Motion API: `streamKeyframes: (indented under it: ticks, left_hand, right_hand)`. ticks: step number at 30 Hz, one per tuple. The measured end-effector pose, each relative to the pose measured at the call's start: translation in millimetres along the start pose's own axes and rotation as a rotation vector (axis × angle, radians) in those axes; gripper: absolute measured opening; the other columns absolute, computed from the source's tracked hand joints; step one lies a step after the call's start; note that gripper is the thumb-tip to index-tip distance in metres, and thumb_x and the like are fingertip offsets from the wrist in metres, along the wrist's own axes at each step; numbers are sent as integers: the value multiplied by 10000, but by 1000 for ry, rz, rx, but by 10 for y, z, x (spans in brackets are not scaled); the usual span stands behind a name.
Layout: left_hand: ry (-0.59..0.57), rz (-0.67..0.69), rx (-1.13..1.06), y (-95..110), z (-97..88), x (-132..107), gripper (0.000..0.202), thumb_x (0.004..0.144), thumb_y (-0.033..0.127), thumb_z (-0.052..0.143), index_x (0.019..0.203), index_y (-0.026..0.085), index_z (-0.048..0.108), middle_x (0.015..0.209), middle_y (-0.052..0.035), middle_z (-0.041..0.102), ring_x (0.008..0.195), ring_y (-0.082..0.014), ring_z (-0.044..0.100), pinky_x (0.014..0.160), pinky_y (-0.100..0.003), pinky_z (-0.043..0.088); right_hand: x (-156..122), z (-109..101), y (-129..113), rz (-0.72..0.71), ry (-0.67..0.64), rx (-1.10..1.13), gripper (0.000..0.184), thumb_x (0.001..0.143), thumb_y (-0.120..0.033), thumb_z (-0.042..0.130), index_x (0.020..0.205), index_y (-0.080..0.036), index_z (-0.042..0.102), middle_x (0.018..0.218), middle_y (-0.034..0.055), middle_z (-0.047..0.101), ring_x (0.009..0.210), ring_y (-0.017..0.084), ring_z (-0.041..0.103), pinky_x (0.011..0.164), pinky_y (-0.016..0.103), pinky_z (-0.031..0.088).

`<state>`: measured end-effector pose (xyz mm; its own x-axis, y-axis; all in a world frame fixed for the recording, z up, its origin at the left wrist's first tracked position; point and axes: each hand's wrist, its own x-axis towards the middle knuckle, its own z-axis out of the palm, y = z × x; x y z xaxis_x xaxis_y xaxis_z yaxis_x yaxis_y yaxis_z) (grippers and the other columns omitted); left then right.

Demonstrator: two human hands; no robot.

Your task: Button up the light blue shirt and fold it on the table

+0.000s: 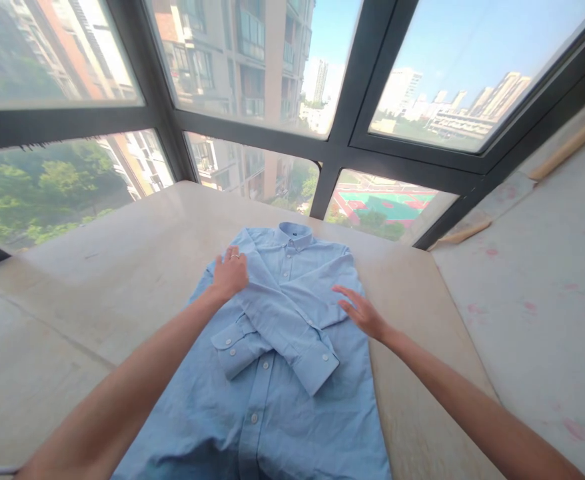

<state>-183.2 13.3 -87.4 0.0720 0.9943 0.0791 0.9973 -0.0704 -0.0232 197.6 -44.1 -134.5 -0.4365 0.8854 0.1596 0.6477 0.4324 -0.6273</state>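
Around frame centre, the left hand (pixel 230 273) is touching a shirt (pixel 317 393), grip unclear, the right hand (pixel 361 315) extending loosely parted fingers.

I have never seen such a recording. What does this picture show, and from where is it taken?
There is no machine: a person works with two bare hands. A camera worn on the head, looking forward and down, takes this one picture. A light blue shirt lies front up on a pale surface beside windows, its sleeves crossed over the front. The left hand appears to rest on the shirt's upper part; the right hand is at the opposite side, perhaps touching it. Neither clearly holds anything.
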Motion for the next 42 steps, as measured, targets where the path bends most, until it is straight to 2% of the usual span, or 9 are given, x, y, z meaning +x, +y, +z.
streamKeyframes:
  ticks: [2,5,9,12,19,23,26,32,42]
  left_hand:
    - [19,141,-134,341,-33,68,458,895,134,405,1325,80,552,1524,-225,412,1458,-305,330,1137,-473,338]
    - [-42,304,-374,871,5,165,397,923,241,488,1305,159,562,1453,-159,518,1372,-265,462,1108,-399,388]
    - [-82,281,-438,1402,168,290,381,957,359,499,1283,173,567,1335,-134,606,1228,-245,581,998,-355,467]
    - [-95,187,-442,1575,306,411,373,983,382,443,1224,145,602,1248,-162,637,1152,-266,614,924,-359,490]
    - [-204,144,-445,1536,428,600,249,954,262,454,944,179,689,1039,-133,718,985,-263,678,776,-324,492]
    - [-237,142,-474,1534,354,594,340,984,388,405,1050,167,655,1072,-148,714,991,-274,678,769,-337,495]
    - [-283,152,-473,1527,318,598,404,906,497,554,1152,182,612,1089,-127,718,1003,-281,674,763,-330,499]
    - [-363,100,-414,1402,306,634,214,924,334,529,960,189,682,1004,-109,737,955,-257,692,749,-309,503]
    - [-423,97,-308,1464,76,570,257,904,201,480,1084,121,645,1131,-196,689,1068,-304,662,824,-358,505]
  right_hand:
    - [277,-168,211,57,141,-41,533,957,-285,394,1489,-271,413,1405,95,577,1308,231,538,1086,450,459]
    - [754,-449,551,207,186,-190,669,837,-103,387,1492,-240,409,1422,111,549,1249,228,585,1035,434,498]
    - [1260,-746,904,239,115,-276,664,758,-66,474,1400,-221,545,1418,126,542,1312,263,524,1126,455,401]
    - [1499,-836,1058,206,-17,-332,573,718,-28,522,1230,-229,680,1459,102,514,1382,271,448,1166,458,337]
    - [1736,-872,1276,172,-207,-414,499,643,58,513,1011,-184,747,1488,111,494,1400,282,421,1167,466,312]
    - [1756,-887,1313,139,-227,-406,536,609,45,486,1017,-189,742,1420,98,565,1381,255,450,1156,430,334]
    - [1749,-875,1302,109,-220,-393,541,586,38,469,986,-196,748,1397,79,587,1355,246,482,1148,404,345]
    - [1659,-845,1354,83,-191,-368,528,592,19,454,981,-202,734,1220,59,693,1230,241,582,1100,379,395]
    - [1610,-821,1414,77,-142,-372,525,631,23,445,1025,-195,716,1224,70,691,1213,235,592,1096,389,402]
